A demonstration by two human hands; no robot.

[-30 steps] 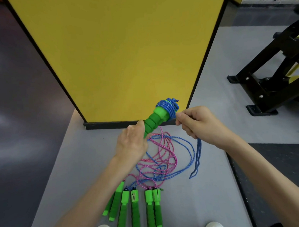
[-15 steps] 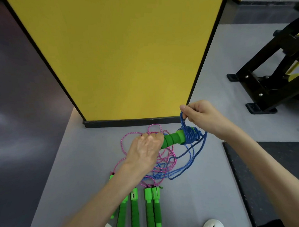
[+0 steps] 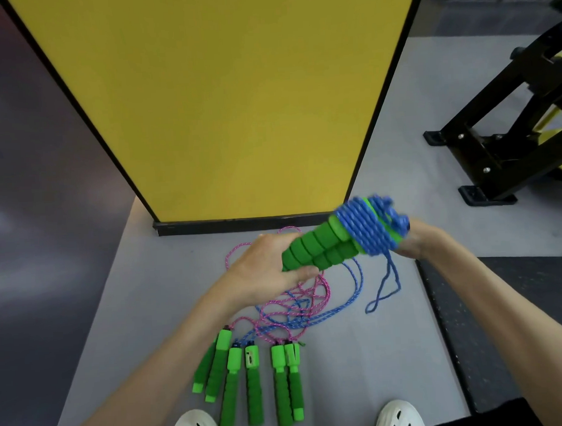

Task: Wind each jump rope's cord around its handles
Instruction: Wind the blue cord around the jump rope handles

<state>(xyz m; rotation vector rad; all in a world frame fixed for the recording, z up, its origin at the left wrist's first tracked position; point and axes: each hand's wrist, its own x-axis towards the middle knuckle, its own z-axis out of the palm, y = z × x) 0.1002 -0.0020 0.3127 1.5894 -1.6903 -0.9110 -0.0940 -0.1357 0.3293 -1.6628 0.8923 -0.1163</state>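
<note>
Green foam handles, two pressed side by side, sit in my left hand, which grips their near ends. Half a second ago this bundle lay low and level over the tangle; now I have swung it up so its wound end points far and right, and the blue cord makes a thick band of turns there. My right hand has dropped from above the coil to right behind it, and with the blur and the coil in front I cannot tell whether its fingers pinch the cord. So my hands are apart, one at each end. Only a short blue loop hangs free, so I judge this rope nearly wound. The pink and blue tangle and the six other handles lie near me on the grey mat, not yet wound.
</note>
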